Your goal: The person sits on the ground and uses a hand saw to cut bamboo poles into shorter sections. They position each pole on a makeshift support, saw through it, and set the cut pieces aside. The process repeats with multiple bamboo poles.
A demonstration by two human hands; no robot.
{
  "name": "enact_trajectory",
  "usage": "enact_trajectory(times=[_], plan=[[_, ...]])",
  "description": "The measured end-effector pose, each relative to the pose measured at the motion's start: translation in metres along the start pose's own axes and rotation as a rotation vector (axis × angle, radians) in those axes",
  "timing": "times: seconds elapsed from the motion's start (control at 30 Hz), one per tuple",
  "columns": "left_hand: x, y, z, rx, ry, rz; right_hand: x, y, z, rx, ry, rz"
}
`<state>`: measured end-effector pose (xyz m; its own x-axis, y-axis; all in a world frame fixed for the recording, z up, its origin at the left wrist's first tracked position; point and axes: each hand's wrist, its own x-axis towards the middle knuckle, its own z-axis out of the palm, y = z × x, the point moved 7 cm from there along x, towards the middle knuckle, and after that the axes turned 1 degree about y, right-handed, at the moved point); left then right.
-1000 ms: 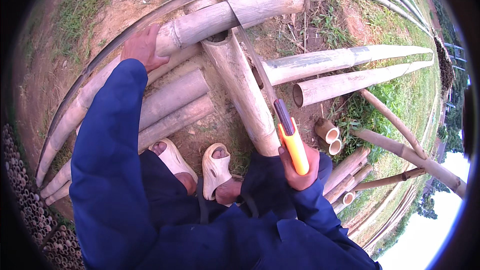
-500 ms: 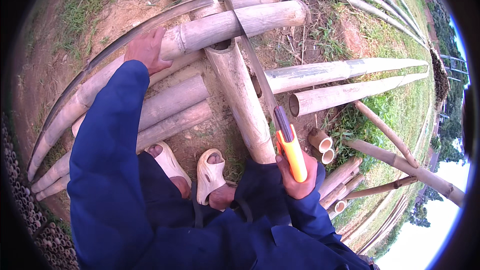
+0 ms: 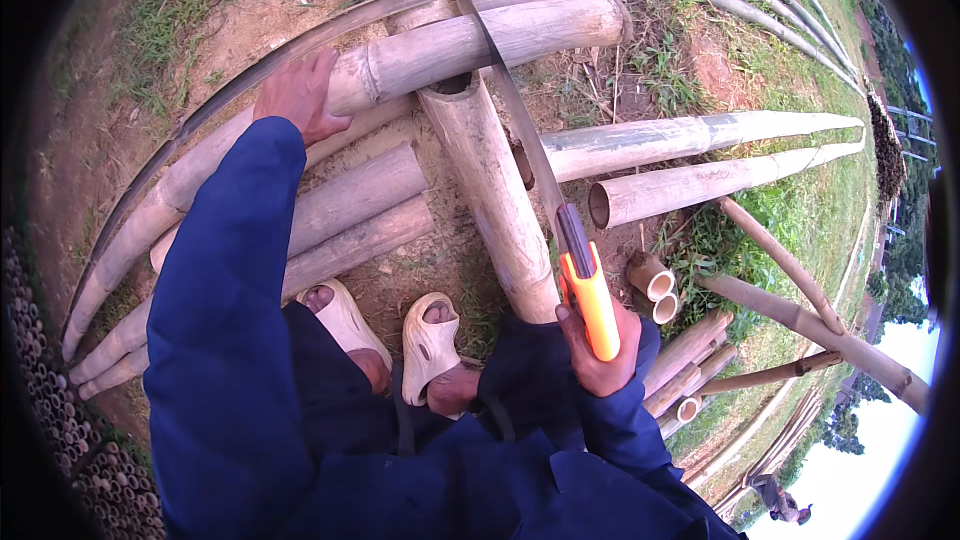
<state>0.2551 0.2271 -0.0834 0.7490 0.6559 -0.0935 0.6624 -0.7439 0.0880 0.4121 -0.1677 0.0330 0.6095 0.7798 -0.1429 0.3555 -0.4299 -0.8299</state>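
Observation:
A thick bamboo pole (image 3: 440, 52) slants across the upper left, resting over another bamboo length (image 3: 490, 185) that runs down toward me. My left hand (image 3: 302, 98) is closed over the pole, pressing on it from above. The fingers of my right hand (image 3: 612, 365) wrap the orange handle of a handsaw (image 3: 595, 310). Its long dark blade (image 3: 522, 115) reaches away from me and lies across the pole, short of the pole's right end. Whether the teeth have cut into the bamboo, I cannot tell. A narrow dark strip (image 3: 215, 105) curves along the pole's far side.
Two shorter bamboo lengths (image 3: 360, 195) lie below the pole, near my sandals (image 3: 430, 345). Long poles (image 3: 680, 185) stretch right, beside short cut pieces (image 3: 650, 275) and a pole frame (image 3: 790, 320). Bamboo ends (image 3: 120, 495) are stacked lower left. A person (image 3: 780, 500) appears lower right.
The whole view has shifted slightly, and a person has come into sight at the lower right. Both hands keep their grips; the saw still lies at about the same spot on the pole.

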Motion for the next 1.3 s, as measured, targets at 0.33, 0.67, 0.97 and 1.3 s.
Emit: enact_trajectory(times=[0.33, 0.67, 0.97, 1.3], plan=[[0.005, -0.007, 0.005, -0.021, 0.054, 0.054, 0.118, 0.015, 0.053, 0.132, -0.004, -0.110], [-0.002, -0.003, 0.016, -0.005, 0.024, 0.036, 0.044, 0.024, 0.010, 0.047, 0.054, -0.056], [0.006, -0.013, 0.005, -0.031, 0.030, 0.014, 0.052, 0.027, 0.032, 0.086, 0.035, -0.062], [0.012, 0.002, -0.001, 0.010, 0.032, 0.027, 0.099, 0.034, 0.039, 0.080, 0.055, -0.147]])
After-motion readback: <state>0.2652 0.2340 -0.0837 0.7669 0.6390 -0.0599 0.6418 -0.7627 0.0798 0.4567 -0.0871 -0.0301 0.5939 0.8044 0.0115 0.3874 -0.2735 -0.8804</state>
